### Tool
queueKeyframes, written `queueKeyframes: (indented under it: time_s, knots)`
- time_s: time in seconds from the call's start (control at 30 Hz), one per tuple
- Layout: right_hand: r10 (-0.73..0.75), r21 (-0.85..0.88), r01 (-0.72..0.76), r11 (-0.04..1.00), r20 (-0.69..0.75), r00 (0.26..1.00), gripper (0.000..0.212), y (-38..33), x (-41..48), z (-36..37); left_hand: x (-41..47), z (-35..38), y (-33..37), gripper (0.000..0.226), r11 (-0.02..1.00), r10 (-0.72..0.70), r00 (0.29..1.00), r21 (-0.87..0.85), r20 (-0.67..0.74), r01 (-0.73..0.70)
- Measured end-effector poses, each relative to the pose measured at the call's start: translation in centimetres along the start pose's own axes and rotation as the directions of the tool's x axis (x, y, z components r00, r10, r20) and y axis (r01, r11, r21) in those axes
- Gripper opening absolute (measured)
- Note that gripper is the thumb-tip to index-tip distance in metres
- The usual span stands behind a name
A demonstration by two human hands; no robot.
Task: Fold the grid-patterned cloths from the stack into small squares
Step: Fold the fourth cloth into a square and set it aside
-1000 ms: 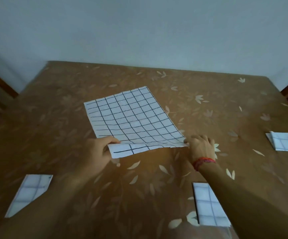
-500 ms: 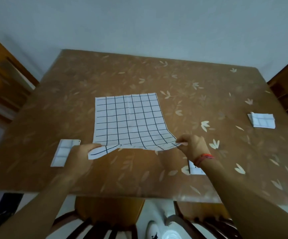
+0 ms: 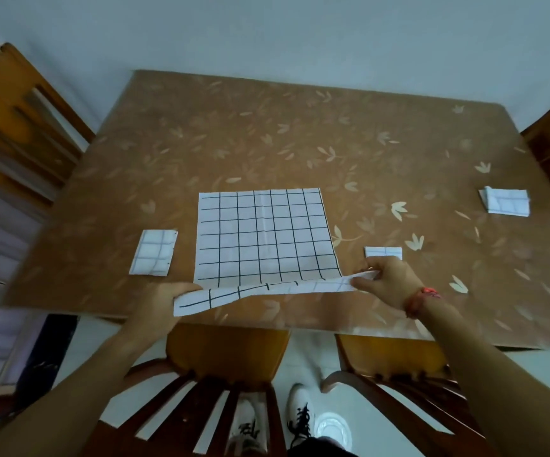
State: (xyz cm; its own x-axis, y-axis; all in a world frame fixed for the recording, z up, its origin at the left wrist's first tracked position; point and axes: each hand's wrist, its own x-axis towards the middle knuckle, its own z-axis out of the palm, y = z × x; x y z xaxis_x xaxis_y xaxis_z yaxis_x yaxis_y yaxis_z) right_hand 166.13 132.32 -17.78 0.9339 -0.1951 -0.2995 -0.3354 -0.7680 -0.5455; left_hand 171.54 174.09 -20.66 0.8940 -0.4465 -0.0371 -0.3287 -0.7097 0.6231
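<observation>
The cloth (image 3: 263,235) lies spread at the middle of the frame, most of it flat on the tabletop (image 3: 267,133). Its near edge is raised off the surface as a narrow strip across the lower centre.

The left hand (image 3: 163,303) pinches the lower-left corner, with the thumb on top and the fingers (image 3: 184,286) curled round the edge. The right hand (image 3: 387,280) pinches the lower-right corner between thumb and fingers (image 3: 364,285). A red thread band (image 3: 422,296) sits on that wrist. Holding both corners seems meant to keep the edge stretched between them, so it can travel as one straight line. The flat far half anchors the sheet. This looks like the start of the first fold, near edge over to far edge, with no crease made yet.

Three folded pieces lie apart from the working area, probably set aside to leave room:
- The left square (image 3: 154,253) is just left of the cloth.
- The near square (image 3: 383,252) is just above the right hand and partly hidden by it.
- The far square (image 3: 506,201) is near the right edge and seems to have more than one layer.

Wooden chairs (image 3: 227,351) stand tucked at the lower edge, with another at the upper left.
</observation>
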Motion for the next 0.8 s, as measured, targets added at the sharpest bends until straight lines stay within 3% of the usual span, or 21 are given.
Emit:
queueKeyframes:
  time_s: [0.13,0.23,0.37,0.43,0.53,0.63,0.8]
  knots:
    - [-0.029,0.012,0.029,1.0,0.002,1.0,0.025,-0.5,0.2,-0.4,0.2,-0.7,0.3,0.034,0.999,0.047,0.999,-0.004,-0.024,-0.047]
    - [-0.038,0.039,0.039,0.998,-0.014,0.999,0.011,-0.5,0.9,-0.8,1.0,-1.0,0.2,0.032,1.0,-0.002,0.999,0.006,-0.04,0.002]
    - [-0.042,0.133,0.048,0.99,-0.047,0.998,0.015,-1.0,2.7,-1.5,3.1,-1.5,0.0,0.035,0.997,-0.071,0.995,-0.025,-0.063,0.07]
    - [0.033,0.276,-0.019,0.961,-0.047,0.998,0.016,-1.6,3.9,-1.8,4.6,-1.6,0.2,0.03,0.99,-0.123,0.987,-0.076,-0.099,0.115]
    - [0.163,0.543,-0.19,0.818,0.098,0.982,0.025,-1.2,5.3,-1.4,7.0,-1.3,0.3,0.017,0.963,-0.226,0.964,-0.182,-0.141,0.199]
    - [0.209,0.435,-0.294,0.851,0.232,0.95,0.014,0.0,6.2,-0.1,9.7,-1.2,-0.4,0.011,0.947,-0.274,0.947,-0.219,-0.165,0.236]
    - [0.33,0.455,-0.462,0.761,0.341,0.88,0.008,1.1,8.0,2.8,13.3,-0.6,-2.6,0.01,0.914,-0.362,0.925,-0.242,-0.117,0.327]
